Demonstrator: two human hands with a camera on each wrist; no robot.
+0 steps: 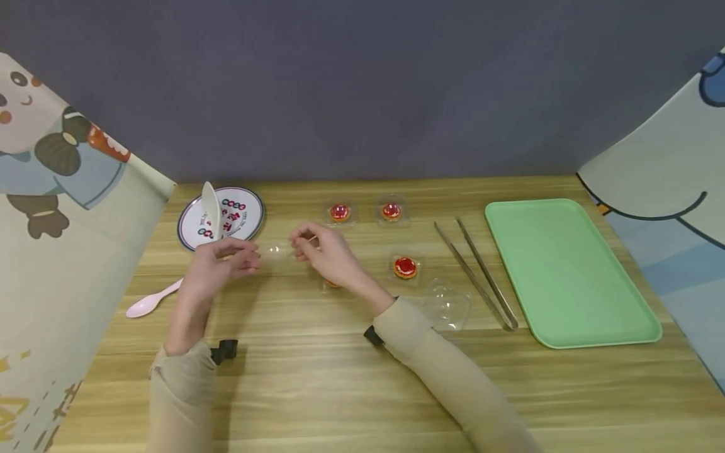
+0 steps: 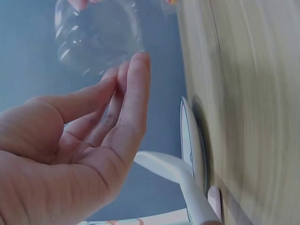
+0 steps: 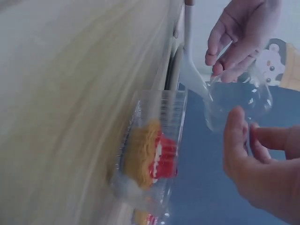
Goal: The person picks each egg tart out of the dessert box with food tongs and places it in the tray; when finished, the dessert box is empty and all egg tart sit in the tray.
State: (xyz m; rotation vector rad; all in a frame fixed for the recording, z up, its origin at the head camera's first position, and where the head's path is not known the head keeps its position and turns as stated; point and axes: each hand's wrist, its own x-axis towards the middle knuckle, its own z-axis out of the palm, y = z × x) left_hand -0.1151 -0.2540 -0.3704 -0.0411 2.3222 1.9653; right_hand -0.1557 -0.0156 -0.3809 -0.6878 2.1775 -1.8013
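Between both hands, above the table, is a clear domed plastic lid (image 1: 274,250). My left hand (image 1: 223,264) pinches its left edge between thumb and fingers, and my right hand (image 1: 325,251) pinches the opposite edge. The left wrist view shows the see-through lid (image 2: 98,37) beyond the left fingertips. Under the right hand sits a red-topped tart (image 1: 331,284) in a clear box, mostly hidden in the head view. The right wrist view shows this boxed tart (image 3: 157,157) from the side.
More boxed tarts (image 1: 340,212) (image 1: 391,211) (image 1: 405,268) stand around. A clear plastic piece (image 1: 447,305), metal tongs (image 1: 481,277) and a green tray (image 1: 572,270) lie right. Leftward are a patterned plate (image 1: 249,211), a white spoon (image 1: 212,204) over it, and a pink spoon (image 1: 148,304).
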